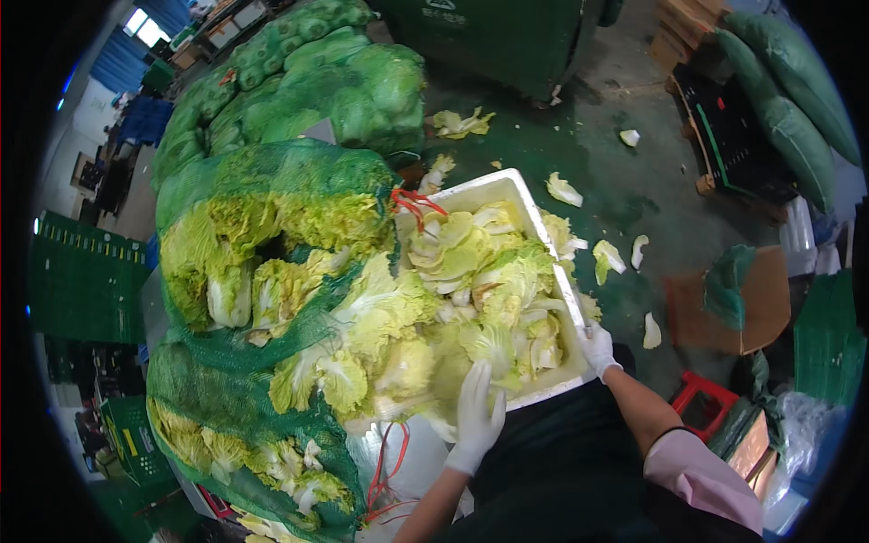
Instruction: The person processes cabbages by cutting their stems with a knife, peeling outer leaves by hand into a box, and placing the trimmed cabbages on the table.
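My left hand (478, 417), in a white glove, lies with fingers extended against pale yellow-green napa cabbage leaves (492, 346) at the near side of a white foam box (567, 292). My right hand (599, 347), also gloved, is at the box's right rim; a small part of something seems to show at its fingers, too unclear to name. Loose leaves fill the box. To its left, more leaves (380, 298) lie in a heap. Beside them an opened green mesh sack (278, 166) holds whole napa cabbages (231, 292). Another mesh sack (197, 366) with cabbages lies nearer me.
Full green mesh sacks (339, 88) are stacked behind. A green wheeled bin (495, 41) stands beyond the box. Leaf scraps (563, 190) litter the floor. At right are a cardboard piece (760, 298), a red stool (706, 404) and stuffed sacks (794, 129). Red ties (387, 475) hang near me.
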The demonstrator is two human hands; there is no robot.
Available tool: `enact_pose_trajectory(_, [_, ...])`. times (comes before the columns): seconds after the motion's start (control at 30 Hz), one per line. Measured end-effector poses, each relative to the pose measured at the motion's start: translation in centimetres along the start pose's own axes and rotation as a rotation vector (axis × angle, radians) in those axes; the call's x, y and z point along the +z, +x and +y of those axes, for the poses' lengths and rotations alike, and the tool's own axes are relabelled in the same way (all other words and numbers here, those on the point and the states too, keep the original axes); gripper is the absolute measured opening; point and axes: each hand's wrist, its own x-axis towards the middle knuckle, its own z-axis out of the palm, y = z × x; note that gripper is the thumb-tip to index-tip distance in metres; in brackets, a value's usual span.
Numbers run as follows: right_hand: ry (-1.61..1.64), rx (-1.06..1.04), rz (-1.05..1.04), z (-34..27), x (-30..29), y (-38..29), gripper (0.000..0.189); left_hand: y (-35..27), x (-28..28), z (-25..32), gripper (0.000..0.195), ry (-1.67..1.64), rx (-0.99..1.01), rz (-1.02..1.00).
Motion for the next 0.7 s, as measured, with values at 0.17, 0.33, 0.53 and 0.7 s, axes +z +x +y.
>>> enact_pose_trajectory(0.17, [0.107,-0.057,-0.030,-3.8,-0.2,3.5,0.041,0.5,5.5,-8.1,0.052,-0.274,-0.673,0.202])
enact_pose_trajectory(0.33, [-0.001,-0.250,0.023,-11.1,-0.2,13.9,0.052,-6.6,11.5,-6.0,0.060,-1.254,-1.546,0.186])
enact_pose_trajectory(0.53, [-0.149,-0.131,-0.204,-14.7,3.3,20.9,0.057,-8.0,16.2,-11.9,0.055,-1.110,-1.518,0.688])
enact_pose_trajectory(0.7, [0.028,0.060,-0.413,-14.0,3.8,23.3,0.045,-9.1,20.2,-17.3,0.042,-1.321,-1.099,0.802])
